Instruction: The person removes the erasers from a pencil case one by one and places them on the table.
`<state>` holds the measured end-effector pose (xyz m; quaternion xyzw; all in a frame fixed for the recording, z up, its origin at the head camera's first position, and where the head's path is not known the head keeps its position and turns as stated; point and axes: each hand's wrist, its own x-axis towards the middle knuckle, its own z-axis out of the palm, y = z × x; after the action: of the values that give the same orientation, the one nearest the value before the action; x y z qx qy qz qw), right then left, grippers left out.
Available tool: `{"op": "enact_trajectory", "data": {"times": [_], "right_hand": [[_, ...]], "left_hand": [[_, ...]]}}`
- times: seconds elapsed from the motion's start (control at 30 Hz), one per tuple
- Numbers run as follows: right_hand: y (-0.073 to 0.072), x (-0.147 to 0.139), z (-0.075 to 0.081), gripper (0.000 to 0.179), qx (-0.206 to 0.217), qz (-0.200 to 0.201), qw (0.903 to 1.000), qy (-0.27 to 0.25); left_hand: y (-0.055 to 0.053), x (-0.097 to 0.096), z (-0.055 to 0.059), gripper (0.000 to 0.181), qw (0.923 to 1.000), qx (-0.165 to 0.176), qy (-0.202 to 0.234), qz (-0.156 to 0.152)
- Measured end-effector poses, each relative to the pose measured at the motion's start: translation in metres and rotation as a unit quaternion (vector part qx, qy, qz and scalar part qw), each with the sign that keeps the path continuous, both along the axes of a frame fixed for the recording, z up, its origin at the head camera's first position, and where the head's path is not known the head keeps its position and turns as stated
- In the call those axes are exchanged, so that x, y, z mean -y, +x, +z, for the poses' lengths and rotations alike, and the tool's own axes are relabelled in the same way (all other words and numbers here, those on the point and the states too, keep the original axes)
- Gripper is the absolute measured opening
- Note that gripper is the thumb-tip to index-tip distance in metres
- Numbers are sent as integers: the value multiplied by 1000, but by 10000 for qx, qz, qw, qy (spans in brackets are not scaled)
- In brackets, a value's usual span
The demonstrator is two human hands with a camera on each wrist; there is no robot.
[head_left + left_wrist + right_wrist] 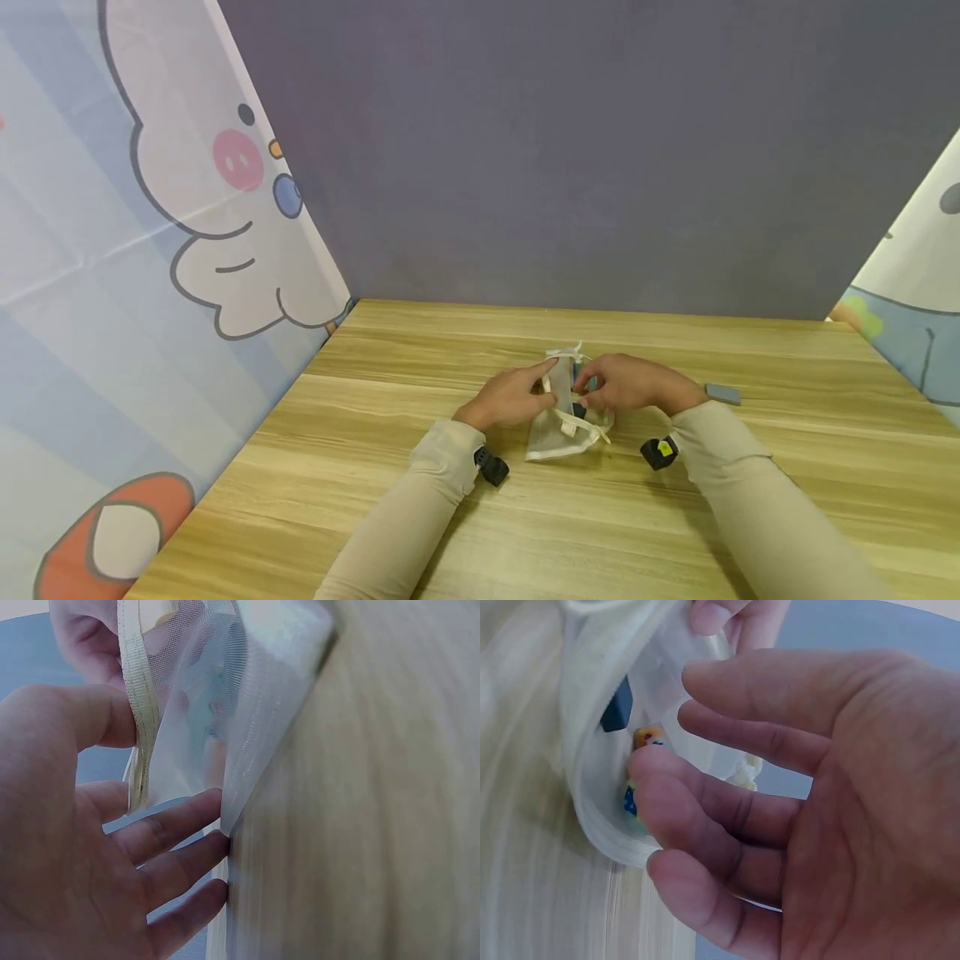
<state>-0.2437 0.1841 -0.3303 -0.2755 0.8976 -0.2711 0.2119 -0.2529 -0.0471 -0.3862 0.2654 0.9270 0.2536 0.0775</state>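
A white mesh drawstring bag lies on the table with its mouth spread. My left hand holds the bag's pale rim band at thumb and index finger, while its other fingers rest near the tabletop. At the bag's mouth is my right hand, fingers loosely bent and partly inside the opening. Nothing shows between its fingertips. Within the bag sit a dark block, a small orange patterned piece and a blue patterned piece. My right fingers hide part of these pieces.
A flat grey object lies on the wood-grain table, beside my right wrist. Behind stands a dark grey panel. A cartoon-printed sheet borders the left side, and another the right.
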Motion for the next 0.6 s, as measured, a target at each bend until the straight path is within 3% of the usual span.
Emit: {"op": "enact_trajectory", "data": {"times": [0.3,0.6], "right_hand": [[-6,4,-2,27,-187,219,9980,560],[-8,6,-1,29,-347,427,9958,727]], "left_hand": [[0,-2,1,66,9999,-88,-64,30],[0,-2,2,66,9998,-154,-105,54]]}}
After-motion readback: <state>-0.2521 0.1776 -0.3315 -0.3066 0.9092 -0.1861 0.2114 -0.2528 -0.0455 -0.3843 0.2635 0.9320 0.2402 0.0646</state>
